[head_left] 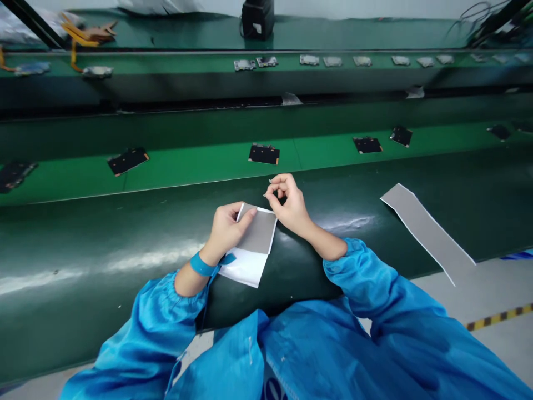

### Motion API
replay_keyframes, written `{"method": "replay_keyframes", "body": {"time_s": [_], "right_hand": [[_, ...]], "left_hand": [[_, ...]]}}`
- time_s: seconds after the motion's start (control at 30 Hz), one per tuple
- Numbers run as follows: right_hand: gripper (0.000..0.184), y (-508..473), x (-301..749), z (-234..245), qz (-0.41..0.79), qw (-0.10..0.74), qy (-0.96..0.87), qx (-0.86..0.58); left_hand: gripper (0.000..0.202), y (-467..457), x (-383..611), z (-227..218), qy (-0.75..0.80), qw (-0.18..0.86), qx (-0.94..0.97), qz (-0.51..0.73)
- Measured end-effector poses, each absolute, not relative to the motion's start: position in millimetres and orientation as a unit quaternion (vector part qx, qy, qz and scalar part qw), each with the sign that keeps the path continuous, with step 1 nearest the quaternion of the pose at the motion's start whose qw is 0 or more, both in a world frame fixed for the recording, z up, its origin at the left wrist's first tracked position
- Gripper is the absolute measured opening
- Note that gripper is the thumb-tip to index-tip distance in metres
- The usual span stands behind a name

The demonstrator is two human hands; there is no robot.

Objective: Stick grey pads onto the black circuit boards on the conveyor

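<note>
My left hand (228, 226) grips a folded grey sheet with white edges (259, 230) between thumb and fingers. Its lower part, a white flap (245, 266), hangs toward me over the dark green bench. Just above the sheet's upper right corner is my right hand (288, 203), thumb and forefinger pinched together. Whatever sits at those fingertips, if anything, is too small to name. A blue band (202, 264) circles my left wrist. To the right, a long creased grey strip with white edges (428, 230) lies on the bench and runs past its front edge.
Beyond the bench, a bright green belt (200, 158) carries several black circuit boards (264, 154). Higher up, a green ledge holds several small boards (309, 60). A black device (257, 19) stands at the back. Orange ribbon pieces (79, 34) lie at upper left.
</note>
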State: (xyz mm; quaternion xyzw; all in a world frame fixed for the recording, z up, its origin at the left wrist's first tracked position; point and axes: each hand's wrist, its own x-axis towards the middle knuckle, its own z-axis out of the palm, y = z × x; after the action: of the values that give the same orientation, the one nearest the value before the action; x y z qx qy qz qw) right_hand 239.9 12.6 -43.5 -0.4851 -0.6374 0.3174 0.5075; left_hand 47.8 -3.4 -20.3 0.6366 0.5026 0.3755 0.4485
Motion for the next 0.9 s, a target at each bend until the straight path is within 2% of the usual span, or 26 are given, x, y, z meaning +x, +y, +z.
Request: {"method": "replay_keyframes", "body": {"time_s": [0.27,0.47,0.57,0.73,0.9], "right_hand": [[0.027,22,243,-47,0.305,0.507,-0.629,-0.504],[0.029,66,225,-39,0.311,0.456,-0.671,-0.495],[0.029,101,191,-24,0.331,0.405,-0.729,-0.441],[0.029,168,83,-3,0.371,0.292,-0.829,-0.300],[0.036,213,-24,-5,0.386,0.187,-0.884,-0.185]], "left_hand": [[0.029,-20,16,-18,0.438,0.359,0.717,0.407],[0.012,-26,18,-36,0.335,0.299,0.768,0.456],[0.014,-35,26,-38,0.272,0.275,0.804,0.451],[0.022,-39,30,-45,0.276,0.233,0.836,0.414],[0.020,-38,28,-49,0.289,0.231,0.865,0.339]]}}
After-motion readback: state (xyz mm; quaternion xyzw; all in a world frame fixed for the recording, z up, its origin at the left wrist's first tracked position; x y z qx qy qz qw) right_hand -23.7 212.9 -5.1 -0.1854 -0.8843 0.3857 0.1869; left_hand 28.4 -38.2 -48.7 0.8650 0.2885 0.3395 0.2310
